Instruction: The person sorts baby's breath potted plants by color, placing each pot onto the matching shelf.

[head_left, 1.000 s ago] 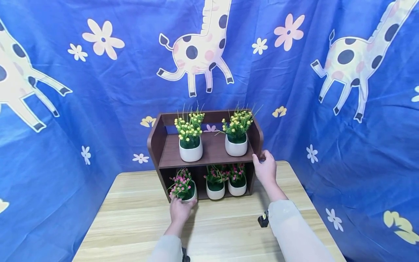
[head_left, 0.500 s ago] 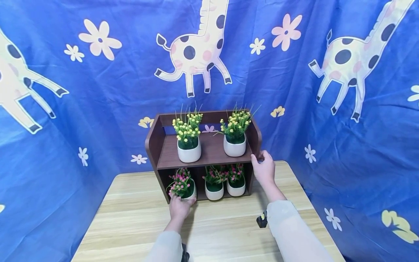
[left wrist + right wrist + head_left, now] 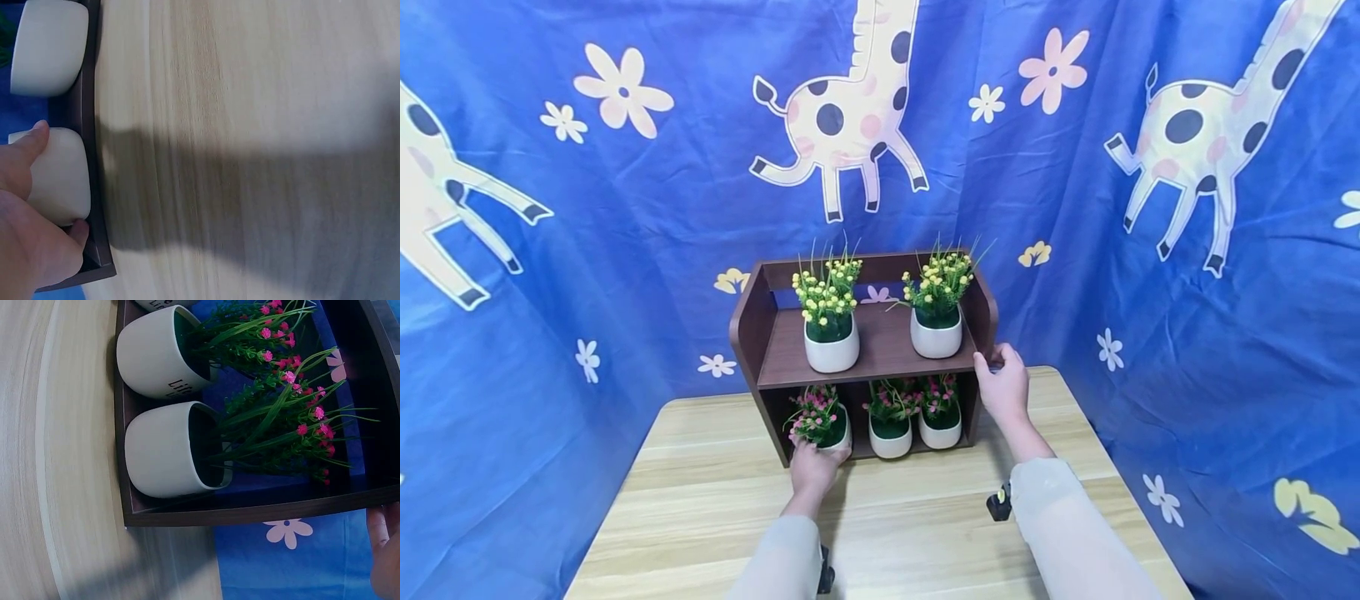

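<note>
A dark brown two-tier shelf (image 3: 880, 374) stands on the wooden table. On its lower tier, at the left end, my left hand (image 3: 814, 468) holds a potted plant (image 3: 817, 414) with pink flowers. In the left wrist view, thumb and fingers lie on either side of its white pot (image 3: 62, 178), which is over the shelf's bottom board. My right hand (image 3: 1006, 387) grips the shelf's right side panel, thumb at the front edge. Part of that hand (image 3: 384, 556) shows beside the panel in the right wrist view; its other fingers are mostly hidden.
Two yellow-flowered potted plants (image 3: 832, 350) (image 3: 937, 337) stand apart on the top tier. Two pink-flowered ones (image 3: 891, 442) (image 3: 940, 433) sit close together at the lower right. A blue giraffe-print curtain (image 3: 685, 208) surrounds the wooden table (image 3: 700, 492).
My left hand and its potted plant have shifted slightly inward and to the right relative to the shelf. My right hand keeps its place on the side panel. The head view has drifted a little.
</note>
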Tool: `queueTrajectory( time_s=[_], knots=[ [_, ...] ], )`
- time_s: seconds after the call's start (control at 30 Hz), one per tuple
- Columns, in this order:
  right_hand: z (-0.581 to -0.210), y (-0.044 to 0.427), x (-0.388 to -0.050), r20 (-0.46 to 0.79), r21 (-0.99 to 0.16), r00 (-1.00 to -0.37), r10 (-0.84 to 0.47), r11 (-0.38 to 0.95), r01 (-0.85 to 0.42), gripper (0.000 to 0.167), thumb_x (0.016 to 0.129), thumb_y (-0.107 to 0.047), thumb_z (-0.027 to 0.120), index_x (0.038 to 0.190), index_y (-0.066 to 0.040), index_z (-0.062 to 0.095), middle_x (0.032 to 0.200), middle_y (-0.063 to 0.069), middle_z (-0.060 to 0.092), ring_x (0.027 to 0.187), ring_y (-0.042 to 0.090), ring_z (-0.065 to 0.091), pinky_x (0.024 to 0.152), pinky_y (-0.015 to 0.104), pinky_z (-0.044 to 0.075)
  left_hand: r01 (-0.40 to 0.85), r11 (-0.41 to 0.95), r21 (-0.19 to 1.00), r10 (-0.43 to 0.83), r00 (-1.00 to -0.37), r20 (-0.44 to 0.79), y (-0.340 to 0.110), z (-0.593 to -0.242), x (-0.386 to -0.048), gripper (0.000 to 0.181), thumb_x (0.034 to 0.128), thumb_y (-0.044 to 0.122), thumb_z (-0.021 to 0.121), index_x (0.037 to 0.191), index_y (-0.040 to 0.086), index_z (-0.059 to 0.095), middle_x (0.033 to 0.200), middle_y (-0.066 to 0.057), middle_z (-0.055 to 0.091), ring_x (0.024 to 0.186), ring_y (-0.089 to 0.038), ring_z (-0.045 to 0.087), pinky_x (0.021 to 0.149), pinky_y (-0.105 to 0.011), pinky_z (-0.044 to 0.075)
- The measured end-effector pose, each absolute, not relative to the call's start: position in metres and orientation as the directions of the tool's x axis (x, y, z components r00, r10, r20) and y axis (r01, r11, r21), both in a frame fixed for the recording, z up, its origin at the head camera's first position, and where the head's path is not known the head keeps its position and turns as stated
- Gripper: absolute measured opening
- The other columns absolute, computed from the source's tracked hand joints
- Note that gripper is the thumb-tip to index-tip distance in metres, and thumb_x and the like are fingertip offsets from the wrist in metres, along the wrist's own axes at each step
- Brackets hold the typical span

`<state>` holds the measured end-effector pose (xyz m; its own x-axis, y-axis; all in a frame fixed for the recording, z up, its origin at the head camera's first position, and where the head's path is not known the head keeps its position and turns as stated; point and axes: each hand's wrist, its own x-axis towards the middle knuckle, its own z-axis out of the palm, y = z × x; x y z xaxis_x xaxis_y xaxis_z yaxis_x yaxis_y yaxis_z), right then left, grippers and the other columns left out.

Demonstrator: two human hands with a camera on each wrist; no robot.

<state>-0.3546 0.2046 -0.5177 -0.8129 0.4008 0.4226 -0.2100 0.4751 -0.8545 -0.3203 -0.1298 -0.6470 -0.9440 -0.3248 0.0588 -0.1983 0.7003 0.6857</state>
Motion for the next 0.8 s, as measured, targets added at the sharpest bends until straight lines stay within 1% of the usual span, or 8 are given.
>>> queueTrajectory(
  time_s=[0.13, 0.17, 0.27, 0.4, 0.5, 0.57, 0.67, 0.8],
  knots=[
    [-0.518, 0.205, -0.354, 0.426, -0.852, -0.813, 0.398, 0.479, -0.212, 0.021, 0.096, -0.016, 0.077, 0.100, 0.002, 0.068, 0.104, 0.025, 0.071, 0.105, 0.041, 0.068, 0.096, 0.051, 0.055, -0.189, 0.694, 0.694, -0.331, -0.941, 0.075, -0.129, -0.652, -0.324, 0.084, 0.0788, 0.040, 0.094, 0.133, -0.016, 0.063, 0.149, -0.037, 0.058, 0.131, -0.061, 0.058, 0.115, -0.071, 0.047],
    [-0.518, 0.205, -0.354, 0.427, -0.850, -0.812, 0.398, 0.482, -0.212, 0.021, 0.096, -0.016, 0.077, 0.100, 0.002, 0.067, 0.104, 0.024, 0.070, 0.105, 0.041, 0.068, 0.096, 0.050, 0.054, -0.191, 0.691, 0.697, -0.329, -0.942, 0.069, -0.129, -0.649, -0.324, 0.084, 0.0789, 0.039, 0.094, 0.134, -0.017, 0.063, 0.151, -0.038, 0.056, 0.133, -0.061, 0.057, 0.116, -0.070, 0.046],
    [-0.518, 0.205, -0.354, 0.431, -0.847, -0.810, 0.397, 0.487, -0.212, 0.021, 0.096, -0.016, 0.078, 0.100, 0.002, 0.067, 0.102, 0.024, 0.070, 0.103, 0.041, 0.067, 0.094, 0.050, 0.054, -0.176, 0.707, 0.685, -0.320, -0.943, 0.087, -0.132, -0.664, -0.333, 0.088, 0.0780, 0.045, 0.094, 0.134, -0.016, 0.064, 0.152, -0.038, 0.055, 0.130, -0.062, 0.058, 0.115, -0.067, 0.049],
    [-0.518, 0.205, -0.354, 0.429, -0.847, -0.811, 0.397, 0.488, -0.209, 0.021, 0.096, -0.017, 0.078, 0.099, 0.001, 0.067, 0.102, 0.024, 0.070, 0.103, 0.041, 0.066, 0.093, 0.049, 0.053, -0.168, 0.725, 0.668, -0.315, -0.943, 0.105, -0.138, -0.687, -0.347, 0.089, 0.0764, 0.052, 0.094, 0.130, -0.014, 0.067, 0.147, -0.036, 0.060, 0.126, -0.060, 0.061, 0.112, -0.065, 0.052],
    [-0.518, 0.204, -0.353, 0.427, -0.851, -0.811, 0.401, 0.481, -0.210, 0.021, 0.096, -0.017, 0.077, 0.099, 0.001, 0.067, 0.102, 0.024, 0.070, 0.103, 0.041, 0.067, 0.093, 0.049, 0.053, -0.169, 0.735, 0.657, -0.310, -0.945, 0.103, -0.143, -0.702, -0.356, 0.088, 0.0774, 0.054, 0.094, 0.130, -0.012, 0.068, 0.145, -0.035, 0.062, 0.127, -0.058, 0.062, 0.113, -0.065, 0.051],
    [-0.518, 0.204, -0.354, 0.426, -0.853, -0.811, 0.402, 0.476, -0.212, 0.021, 0.096, -0.017, 0.078, 0.100, 0.002, 0.067, 0.102, 0.024, 0.070, 0.103, 0.041, 0.067, 0.093, 0.049, 0.053, -0.163, 0.747, 0.644, -0.302, -0.947, 0.110, -0.146, -0.714, -0.362, 0.091, 0.0780, 0.056, 0.092, 0.131, -0.013, 0.067, 0.147, -0.036, 0.060, 0.128, -0.058, 0.061, 0.115, -0.065, 0.051],
    [-0.518, 0.204, -0.354, 0.420, -0.856, -0.815, 0.399, 0.473, -0.210, 0.022, 0.097, -0.017, 0.077, 0.101, 0.002, 0.068, 0.104, 0.024, 0.070, 0.105, 0.041, 0.067, 0.095, 0.049, 0.053, -0.159, 0.766, 0.623, -0.293, -0.949, 0.118, -0.145, -0.713, -0.362, 0.090, 0.0797, 0.055, 0.090, 0.130, -0.016, 0.066, 0.147, -0.038, 0.059, 0.129, -0.058, 0.060, 0.115, -0.066, 0.050],
    [-0.518, 0.206, -0.354, 0.413, -0.862, -0.817, 0.402, 0.462, -0.209, 0.022, 0.097, -0.017, 0.077, 0.103, 0.003, 0.068, 0.106, 0.025, 0.071, 0.106, 0.041, 0.067, 0.096, 0.049, 0.054, -0.161, 0.796, 0.583, -0.285, -0.950, 0.126, -0.135, -0.690, -0.348, 0.090, 0.0807, 0.053, 0.088, 0.127, -0.020, 0.066, 0.148, -0.042, 0.056, 0.128, -0.056, 0.060, 0.112, -0.066, 0.051]
  ],
)
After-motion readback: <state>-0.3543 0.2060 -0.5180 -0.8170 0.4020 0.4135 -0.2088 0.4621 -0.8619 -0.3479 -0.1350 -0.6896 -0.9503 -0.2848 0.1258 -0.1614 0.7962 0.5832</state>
